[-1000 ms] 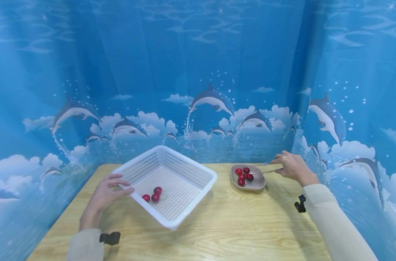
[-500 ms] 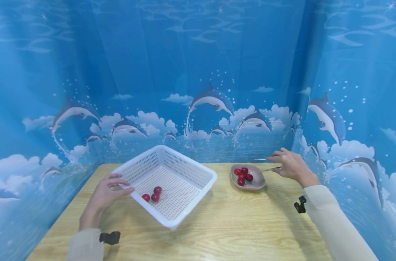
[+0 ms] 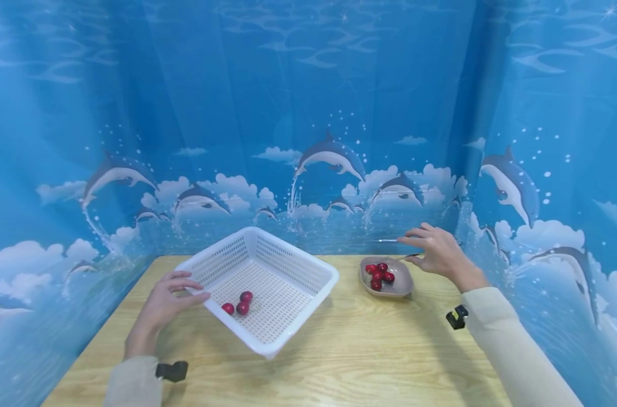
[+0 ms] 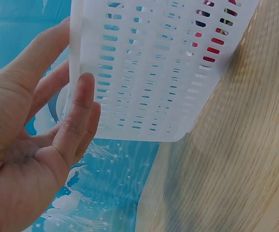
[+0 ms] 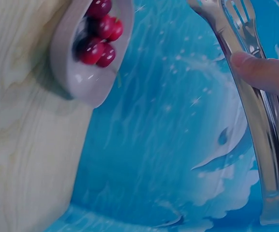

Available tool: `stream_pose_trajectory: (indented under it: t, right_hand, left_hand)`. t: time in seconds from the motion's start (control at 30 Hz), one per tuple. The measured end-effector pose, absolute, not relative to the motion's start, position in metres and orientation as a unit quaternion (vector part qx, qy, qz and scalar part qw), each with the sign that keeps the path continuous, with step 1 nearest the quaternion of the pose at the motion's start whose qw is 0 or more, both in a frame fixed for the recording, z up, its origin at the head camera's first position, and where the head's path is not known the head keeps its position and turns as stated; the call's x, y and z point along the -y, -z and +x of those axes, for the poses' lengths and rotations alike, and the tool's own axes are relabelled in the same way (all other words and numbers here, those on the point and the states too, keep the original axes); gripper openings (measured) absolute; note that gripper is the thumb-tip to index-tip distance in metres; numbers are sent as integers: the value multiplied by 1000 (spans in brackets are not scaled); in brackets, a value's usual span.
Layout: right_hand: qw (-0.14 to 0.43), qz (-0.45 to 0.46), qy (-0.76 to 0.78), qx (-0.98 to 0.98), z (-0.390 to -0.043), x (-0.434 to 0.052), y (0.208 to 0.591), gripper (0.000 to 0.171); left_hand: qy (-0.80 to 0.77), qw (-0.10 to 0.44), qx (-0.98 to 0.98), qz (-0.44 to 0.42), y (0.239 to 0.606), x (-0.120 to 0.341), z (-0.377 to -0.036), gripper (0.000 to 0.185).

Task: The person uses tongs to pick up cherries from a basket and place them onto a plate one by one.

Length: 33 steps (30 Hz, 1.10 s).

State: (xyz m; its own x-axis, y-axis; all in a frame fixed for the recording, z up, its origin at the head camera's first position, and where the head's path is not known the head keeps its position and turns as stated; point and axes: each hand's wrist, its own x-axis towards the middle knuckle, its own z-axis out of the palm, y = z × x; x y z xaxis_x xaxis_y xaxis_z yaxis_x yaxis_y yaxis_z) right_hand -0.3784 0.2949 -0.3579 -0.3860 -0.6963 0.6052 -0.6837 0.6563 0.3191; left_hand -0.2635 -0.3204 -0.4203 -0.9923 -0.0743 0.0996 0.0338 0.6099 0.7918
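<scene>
My left hand (image 3: 163, 305) grips the left edge of a white perforated basket (image 3: 290, 257), with the thumb over the rim. In the left wrist view, fingers press on the basket's slotted side (image 4: 139, 87). Three red cherries (image 3: 243, 307) lie inside it. Metal tongs (image 5: 243, 92) with fork-like tines are in my right hand (image 3: 438, 254), the arms spread apart in the head view and nothing between their tips. They are above and just right of a small pinkish-brown dish (image 3: 404, 285), which holds several cherries (image 5: 98, 48).
The light wooden table (image 3: 369, 350) carries the basket at left and the dish at back right. Blue dolphin-print curtains (image 3: 308, 113) close off the back and both sides. Black straps (image 3: 172, 371) sit at the wrists.
My right hand has drawn the tongs up out of the dish, then moved a little left with them. The dish's cherries have shifted slightly. The left hand and basket stay put.
</scene>
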Motion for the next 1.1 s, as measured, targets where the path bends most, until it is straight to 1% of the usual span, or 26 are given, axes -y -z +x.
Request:
stream_pose_trajectory:
  t: [0.47,0.8,0.97,1.1]
  right_hand:
    - [376,459,-10,805,-372,-260,343,51]
    - [362,474,-18,802,-364,-233,333,49]
    - [358,483,-16,799,-363,-220,329,45]
    - [352,488,-20,798,-362,-211,328,46]
  left_hand:
    - [442,62,895,7,421,320,-264,52]
    - [440,66,895,4,420,319,-262,52]
    - [439,66,896,5,419,319,-263,52]
    - [440,63,896,8,420,319,-264,53]
